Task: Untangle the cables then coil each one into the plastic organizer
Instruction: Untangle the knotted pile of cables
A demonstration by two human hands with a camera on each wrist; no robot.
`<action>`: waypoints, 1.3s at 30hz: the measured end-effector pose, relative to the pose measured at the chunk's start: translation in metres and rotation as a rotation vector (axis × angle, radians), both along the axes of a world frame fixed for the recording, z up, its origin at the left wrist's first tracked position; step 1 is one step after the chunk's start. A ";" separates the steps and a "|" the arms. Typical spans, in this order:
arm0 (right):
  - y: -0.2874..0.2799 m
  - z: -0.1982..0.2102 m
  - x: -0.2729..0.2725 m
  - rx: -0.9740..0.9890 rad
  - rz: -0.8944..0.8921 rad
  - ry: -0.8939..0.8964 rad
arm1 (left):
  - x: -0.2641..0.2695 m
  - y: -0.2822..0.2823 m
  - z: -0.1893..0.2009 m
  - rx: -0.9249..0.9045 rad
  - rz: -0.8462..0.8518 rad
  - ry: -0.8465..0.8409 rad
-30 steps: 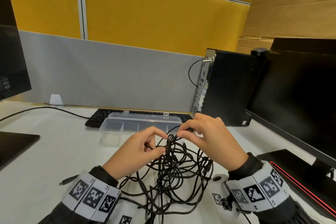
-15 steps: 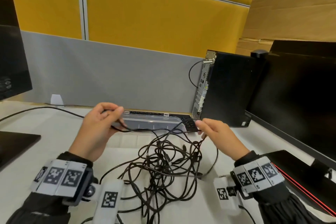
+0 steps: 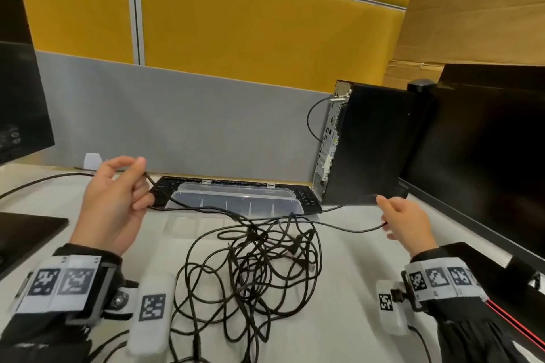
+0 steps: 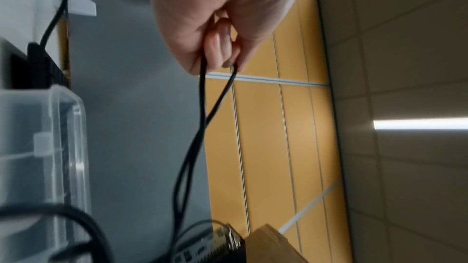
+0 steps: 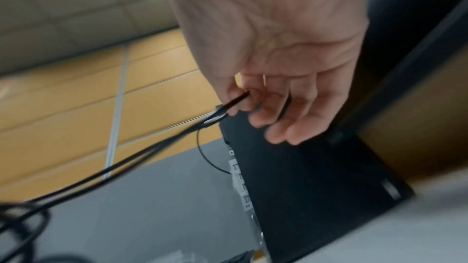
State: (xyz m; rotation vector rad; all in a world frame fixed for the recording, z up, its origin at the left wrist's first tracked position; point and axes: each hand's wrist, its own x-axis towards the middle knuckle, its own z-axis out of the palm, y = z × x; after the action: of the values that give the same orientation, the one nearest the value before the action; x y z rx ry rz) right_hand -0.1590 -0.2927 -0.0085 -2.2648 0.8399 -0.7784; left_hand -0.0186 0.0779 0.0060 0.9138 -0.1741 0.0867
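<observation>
Change: a second ago both hands were bunched together over the top of the knot; now they are spread wide, left up and out, right out toward the computer tower, with strands drawn taut between them.
Left hand (image 3: 113,203): raised above the desk, fingers curled round a doubled loop of black cable; the left wrist view shows two strands running down from the fingers (image 4: 217,51).
Right hand (image 3: 405,222): lower and to the right, thumb and forefinger pinching a strand that also appears doubled; the other fingers hang loose.
Cables (image 3: 253,268): a black tangle lying on the desk (image 3: 73,244) between the two wrists, well short of sorted; none is coiled yet.
Organizer (image 3: 236,200): clear plastic, divided into compartments, just behind the tangle and in front of the keyboard (image 3: 306,197); no cable lies in it.
Handling: the cables look thin, light and limp, so pulling apart will likely drag the whole heap and tighten crossings rather than free them.
Where to grip: best near a plug end, feeding that end back through the loops; which strand belongs to which cable cannot be told here.
Risk: a plug snagging in a loop.
</observation>
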 end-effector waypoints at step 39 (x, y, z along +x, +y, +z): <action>0.148 0.099 0.027 0.306 0.884 -0.495 | -0.019 -0.096 0.013 1.112 -0.724 -0.640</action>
State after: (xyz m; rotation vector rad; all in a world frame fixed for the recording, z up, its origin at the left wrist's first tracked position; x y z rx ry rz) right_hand -0.1321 -0.1448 0.0904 -1.7682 -0.2667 -0.6611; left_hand -0.0374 -0.0182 0.0187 1.8469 -1.2222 -0.4445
